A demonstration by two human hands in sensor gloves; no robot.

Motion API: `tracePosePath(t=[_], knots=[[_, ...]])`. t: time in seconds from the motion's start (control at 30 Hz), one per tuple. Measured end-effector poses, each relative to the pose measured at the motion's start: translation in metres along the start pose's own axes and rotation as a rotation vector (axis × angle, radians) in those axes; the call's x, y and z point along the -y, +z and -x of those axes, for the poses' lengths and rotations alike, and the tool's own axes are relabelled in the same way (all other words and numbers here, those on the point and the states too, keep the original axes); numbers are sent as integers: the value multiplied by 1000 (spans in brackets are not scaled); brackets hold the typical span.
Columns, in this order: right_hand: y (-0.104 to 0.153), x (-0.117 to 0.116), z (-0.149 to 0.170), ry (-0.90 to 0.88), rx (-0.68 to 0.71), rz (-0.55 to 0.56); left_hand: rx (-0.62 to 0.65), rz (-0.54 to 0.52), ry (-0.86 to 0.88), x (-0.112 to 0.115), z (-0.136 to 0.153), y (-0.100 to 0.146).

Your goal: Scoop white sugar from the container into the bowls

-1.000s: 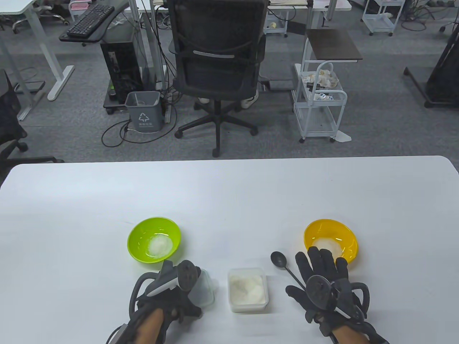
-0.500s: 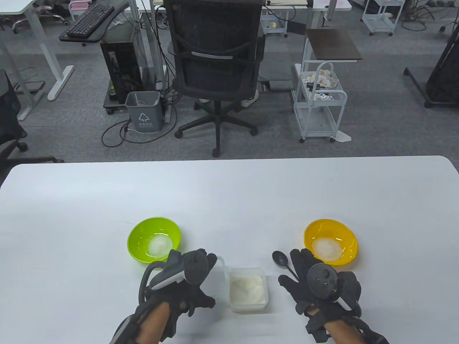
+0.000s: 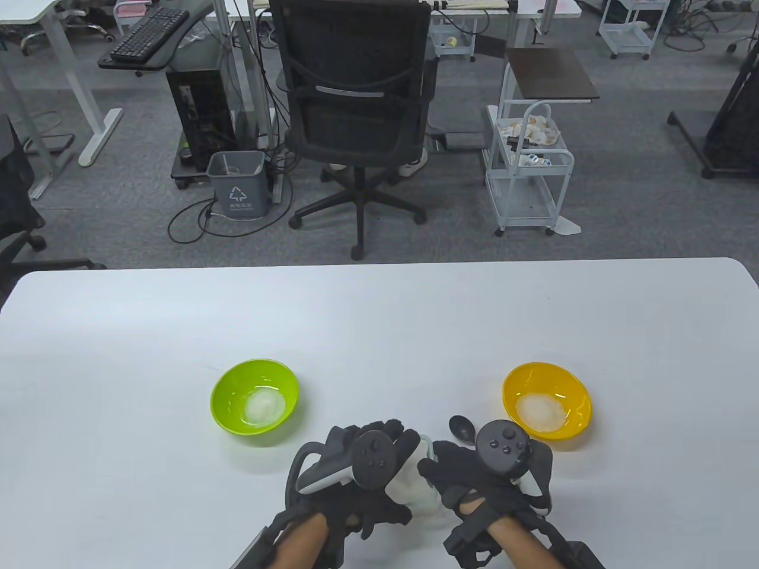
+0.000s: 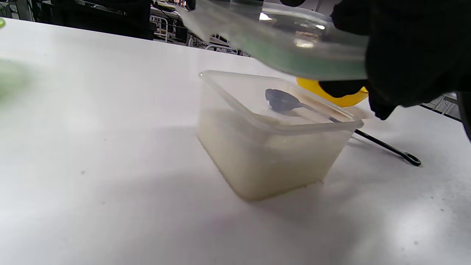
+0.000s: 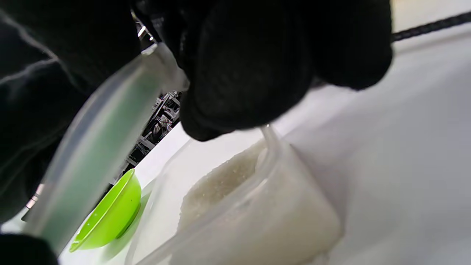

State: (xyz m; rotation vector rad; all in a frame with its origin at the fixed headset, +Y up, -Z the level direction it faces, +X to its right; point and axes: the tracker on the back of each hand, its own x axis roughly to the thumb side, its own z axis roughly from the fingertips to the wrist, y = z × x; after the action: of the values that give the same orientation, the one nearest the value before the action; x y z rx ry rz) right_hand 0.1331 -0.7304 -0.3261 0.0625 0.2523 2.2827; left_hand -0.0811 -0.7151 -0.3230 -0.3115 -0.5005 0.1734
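Observation:
A clear plastic container (image 4: 272, 136) of white sugar stands at the table's front centre, mostly hidden under both hands in the table view. My left hand (image 3: 398, 448) grips the clear lid (image 4: 294, 44) and holds it tilted just above the container. My right hand (image 3: 437, 467) has curled fingers (image 5: 257, 66) at the lid's (image 5: 99, 147) right edge, over the container's rim (image 5: 270, 141); whether they grip it is hidden. A black spoon (image 3: 461, 428) lies on the table right of the container. The green bowl (image 3: 255, 396) and the yellow bowl (image 3: 547, 406) each hold some sugar.
The white table (image 3: 379, 320) stretches far behind the bowls. A black office chair (image 3: 356, 118) and a white cart (image 3: 528, 172) stand on the floor beyond the far edge.
My left hand has carried the lid from the container's left to over it. My right hand has left the spoon on the table and moved left to the container's right rim.

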Motion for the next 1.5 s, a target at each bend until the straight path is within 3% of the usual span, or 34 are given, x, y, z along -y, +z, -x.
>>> tracePosePath(t=[0.13, 0.23, 0.33, 0.5, 0.7, 0.87, 1.07, 1.33, 1.5], knots=[[1, 5, 11, -147, -49, 22, 3, -48, 146, 4, 14, 5], [0, 8, 17, -171, -59, 45, -89, -147, 266, 5, 32, 10], [-1, 7, 22, -231, -76, 28, -146, -174, 350, 7, 47, 11], [-5, 3, 29, -260, -111, 14, -206, -105, 573, 16, 54, 7], [-7, 5, 33, -167, -139, 47, -300, -117, 638, 17, 59, 7], [-7, 3, 30, -2, -116, 85, -336, -141, 427, 20, 53, 3], [-4, 0, 23, 110, -82, 161, -394, -137, 337, 24, 48, -1], [-4, -2, 22, 155, -87, 138, -446, -150, 355, 23, 45, 2], [3, -9, 10, 405, -8, 201, -433, -266, 32, 19, 27, 8]])
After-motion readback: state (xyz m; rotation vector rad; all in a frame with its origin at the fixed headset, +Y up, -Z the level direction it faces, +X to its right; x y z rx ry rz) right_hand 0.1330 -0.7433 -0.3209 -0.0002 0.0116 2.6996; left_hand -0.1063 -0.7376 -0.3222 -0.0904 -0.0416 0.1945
